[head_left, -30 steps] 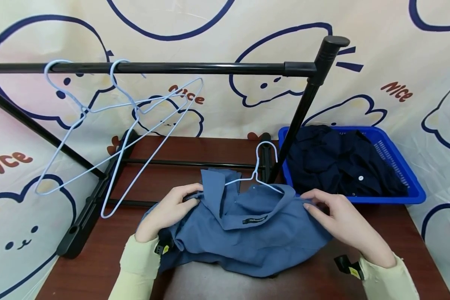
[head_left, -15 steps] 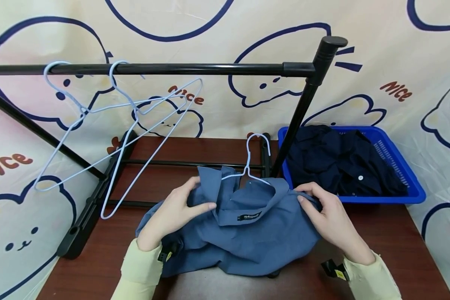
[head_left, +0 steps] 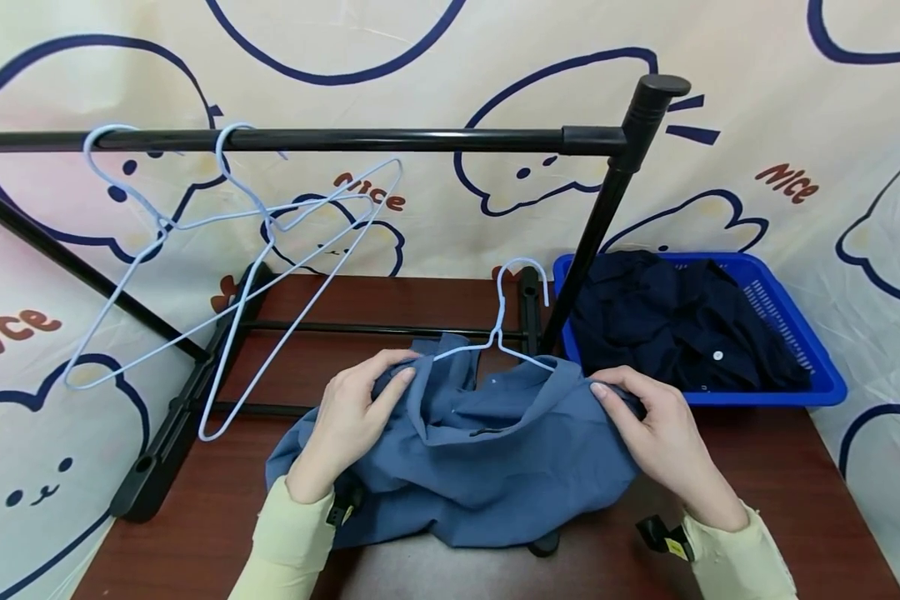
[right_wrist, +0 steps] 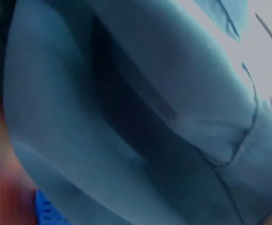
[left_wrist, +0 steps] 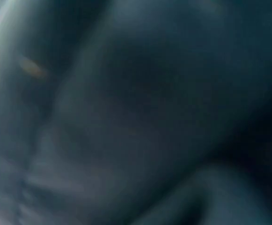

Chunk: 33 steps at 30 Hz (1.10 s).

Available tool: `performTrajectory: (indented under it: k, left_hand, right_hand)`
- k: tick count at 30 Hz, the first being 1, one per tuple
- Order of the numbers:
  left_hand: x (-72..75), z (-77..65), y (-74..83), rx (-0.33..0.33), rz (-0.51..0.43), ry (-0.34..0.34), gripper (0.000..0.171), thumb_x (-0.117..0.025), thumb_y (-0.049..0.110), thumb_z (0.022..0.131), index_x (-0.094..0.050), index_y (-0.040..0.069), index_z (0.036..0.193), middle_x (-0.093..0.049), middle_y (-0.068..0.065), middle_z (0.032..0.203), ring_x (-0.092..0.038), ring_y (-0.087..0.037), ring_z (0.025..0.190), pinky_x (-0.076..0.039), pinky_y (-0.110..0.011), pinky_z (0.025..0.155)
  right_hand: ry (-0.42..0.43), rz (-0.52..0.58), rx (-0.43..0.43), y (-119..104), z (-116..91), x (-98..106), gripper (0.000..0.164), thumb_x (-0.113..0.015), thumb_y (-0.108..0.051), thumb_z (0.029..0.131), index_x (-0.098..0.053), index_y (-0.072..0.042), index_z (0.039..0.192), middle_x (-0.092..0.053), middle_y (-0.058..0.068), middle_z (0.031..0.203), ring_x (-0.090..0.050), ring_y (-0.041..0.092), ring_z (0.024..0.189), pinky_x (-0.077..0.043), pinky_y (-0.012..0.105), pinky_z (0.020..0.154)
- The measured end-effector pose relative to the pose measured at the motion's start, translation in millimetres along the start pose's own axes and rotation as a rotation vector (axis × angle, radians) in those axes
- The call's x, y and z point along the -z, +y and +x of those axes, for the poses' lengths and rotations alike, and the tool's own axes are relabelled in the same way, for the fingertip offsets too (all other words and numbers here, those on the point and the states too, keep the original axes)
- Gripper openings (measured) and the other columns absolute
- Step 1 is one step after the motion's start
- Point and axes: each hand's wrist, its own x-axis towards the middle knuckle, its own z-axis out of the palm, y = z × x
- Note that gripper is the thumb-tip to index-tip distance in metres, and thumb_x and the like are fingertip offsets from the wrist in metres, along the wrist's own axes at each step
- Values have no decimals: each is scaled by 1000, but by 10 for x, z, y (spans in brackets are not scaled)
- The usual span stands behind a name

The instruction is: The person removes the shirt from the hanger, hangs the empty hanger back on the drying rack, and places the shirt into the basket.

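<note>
A blue-grey collared shirt [head_left: 487, 483] lies bunched on the brown table, with a light blue hanger [head_left: 499, 317] inside its neck. The hanger's hook and upper arms show above the collar; the rest is hidden in the cloth. My left hand [head_left: 352, 417] pinches the left side of the collar between thumb and fingers. At the opposite shoulder, my right hand [head_left: 656, 429] grips the fabric. Blurred shirt cloth fills the left wrist view, while folds and seams of the shirt [right_wrist: 173, 93] take up most of the right wrist view.
A black clothes rack [head_left: 390, 140] spans the table, with two light blue hangers [head_left: 247, 292] on its bar at the left. Behind my right hand stands a blue basket [head_left: 828, 392] holding dark navy clothing [head_left: 682, 325]. A patterned cloth backdrop [head_left: 420, 50] hangs behind.
My left hand has moved from the left shoulder to the collar, which is now turned so its label is mostly hidden. My right hand has shifted slightly left, and the hanger hook sits higher.
</note>
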Motion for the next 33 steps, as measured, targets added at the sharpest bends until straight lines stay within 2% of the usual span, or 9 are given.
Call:
performTrajectory:
  k: [5,11,19,21,24,28,33]
  left_hand:
    - [44,5,29,-20,18,5,19,-55,27,96,-66,16,107,-66,3,100,-60,-8,80,-50,-32,70]
    - [64,17,116,-50,-1,-17,19,-56,27,95,-67,17,107,-65,5,102,-60,-7,82,-51,-32,72]
    - [-171,62,270,-110,-19,-108,25,-52,35,97,-67,22,111,-64,12,108,-59,-3,95,-49,-28,81]
    - [-250,63,303,-123,-45,-133,25,-51,35,97,-66,24,113,-63,14,110,-58,-1,98,-48,-26,82]
    - [-341,46,349,-132,-102,-170,25,-51,34,97,-66,25,115,-62,14,113,-56,-1,103,-46,-25,85]
    - [-391,49,382,-138,-194,-180,22,-54,31,96,-65,26,114,-62,15,112,-56,-1,102,-46,-25,85]
    - [-351,95,361,-143,-280,-187,20,-58,28,94,-65,30,113,-62,18,109,-58,-3,100,-47,-24,83]
  right_hand:
    - [20,-34,22,-62,23,-10,19,-62,-15,92,-65,-30,104,-64,-13,99,-58,5,86,-43,21,76]
    - [8,34,62,-154,57,-32,21,-62,-11,91,-65,-26,104,-64,-12,99,-59,7,86,-43,21,76]
    - [6,118,167,-323,95,-242,19,-53,-2,93,-57,-18,101,-51,-10,81,-48,6,67,-37,20,59]
    - [5,161,186,-360,111,-279,20,-48,-1,94,-55,-18,100,-47,-10,78,-45,6,65,-36,21,58]
    - [-11,235,234,-394,131,-315,24,-39,3,89,-52,-16,96,-41,-10,74,-40,5,61,-33,21,55]
    - [-25,307,262,-395,137,-336,22,-43,3,81,-50,-15,91,-40,-9,72,-38,5,60,-32,21,52]
    - [2,275,196,-388,125,-308,27,-59,6,78,-56,-17,93,-53,-7,79,-44,8,63,-36,21,56]
